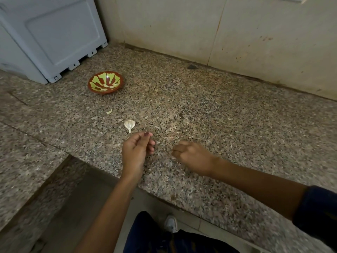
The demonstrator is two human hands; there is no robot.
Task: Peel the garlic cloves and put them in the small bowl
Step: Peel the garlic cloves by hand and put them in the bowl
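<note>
The small red bowl with a green pattern stands at the back left of the granite counter, with pale peeled cloves inside. A papery garlic bulb remnant lies just beyond my left hand. That hand hovers over the counter with curled fingers, its thumb pressed to the forefinger, and nothing shows between them. A loose garlic clove lies between the bowl and the remnant. My right hand is blurred and curled, knuckles up, with a small pale garlic piece at its fingertips.
A light blue plastic appliance stands at the back left, next to the bowl. A beige wall runs along the back. The granite counter ends at a front edge just below my wrists. My leg and shoe show below.
</note>
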